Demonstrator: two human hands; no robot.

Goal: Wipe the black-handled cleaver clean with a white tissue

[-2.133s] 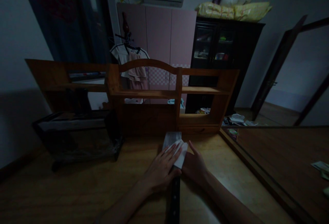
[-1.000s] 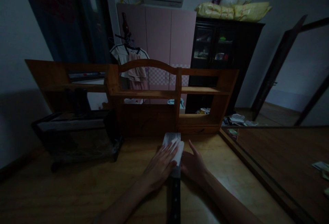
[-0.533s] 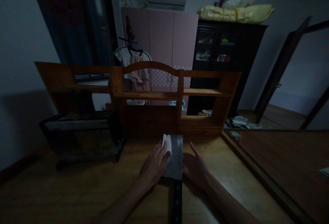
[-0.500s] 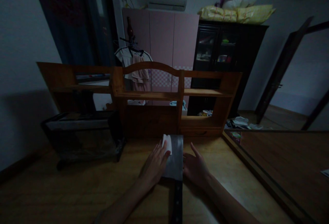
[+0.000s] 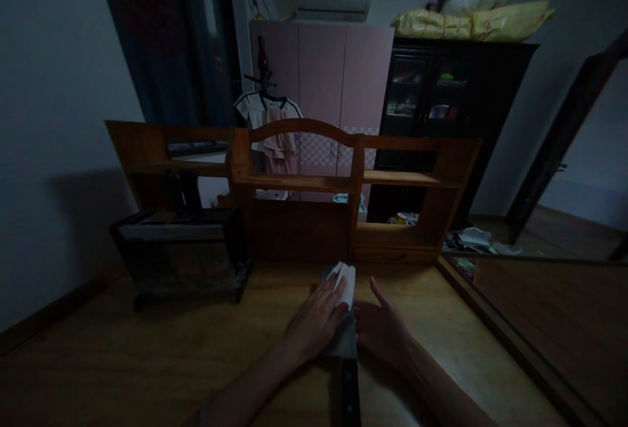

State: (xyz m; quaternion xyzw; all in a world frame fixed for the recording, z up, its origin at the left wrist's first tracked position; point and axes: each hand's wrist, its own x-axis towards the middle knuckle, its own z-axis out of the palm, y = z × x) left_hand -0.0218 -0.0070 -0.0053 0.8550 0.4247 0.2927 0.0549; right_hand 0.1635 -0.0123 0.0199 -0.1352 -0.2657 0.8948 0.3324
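A cleaver (image 5: 343,343) with a broad grey blade and a black riveted handle (image 5: 350,391) points away from me, low over the wooden desk. My left hand (image 5: 318,316) is closed on a folded white tissue (image 5: 347,286) and presses it to the blade's face near the far end. At the blade's right side is my right hand (image 5: 383,329). Its thumb stands up and away, while its fingers are bent against the blade edge, with their tips partly hidden. Neither hand touches the handle.
A wooden shelf unit (image 5: 299,182) stands along the back of the desk (image 5: 275,342). To the left sits a dark, glass-sided tank (image 5: 181,257). A raised wooden ledge (image 5: 490,322) runs along the right side. Clothes (image 5: 275,126) hang beyond the shelf.
My left hand and the tissue have slid rightward across the blade, up to its right side. The whole view has shifted, so the background sits further right.
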